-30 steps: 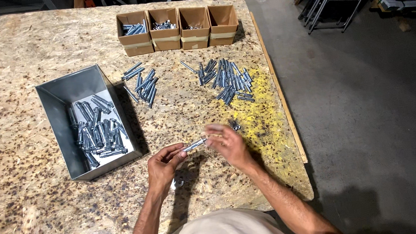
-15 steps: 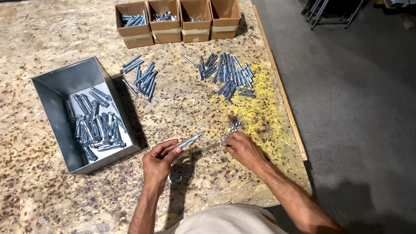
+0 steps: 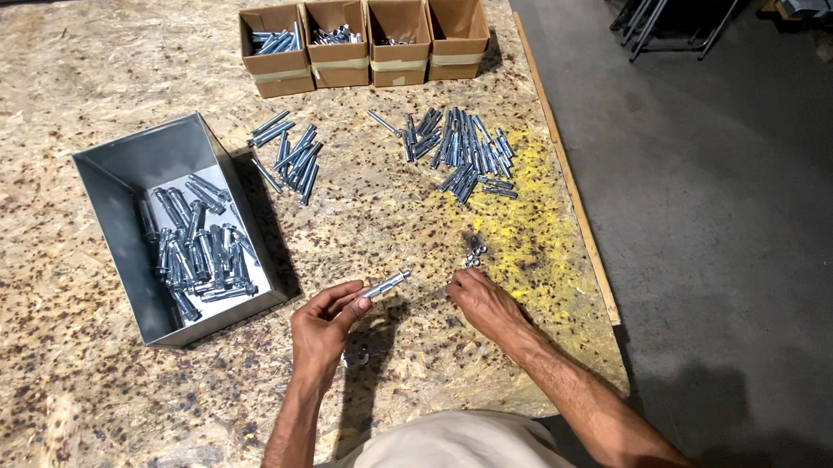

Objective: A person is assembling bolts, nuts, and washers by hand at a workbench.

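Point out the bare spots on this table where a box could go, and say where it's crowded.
Bare board lies left of the cardboard boxes, behind the grey metal bin. Another bare stretch runs along the near edge, left of the left hand. It is crowded between bin and right edge: bolt piles, small nuts.

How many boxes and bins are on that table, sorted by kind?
Cardboard boxes, in a row at the far edge: 4
Grey metal bin, holding a heap of bolts: 1
Total: 5 containers

The loose bolts lying in two piles on the table overlap too much to count. The left hand holds one bolt; the right hand rests beside a few small metal parts.
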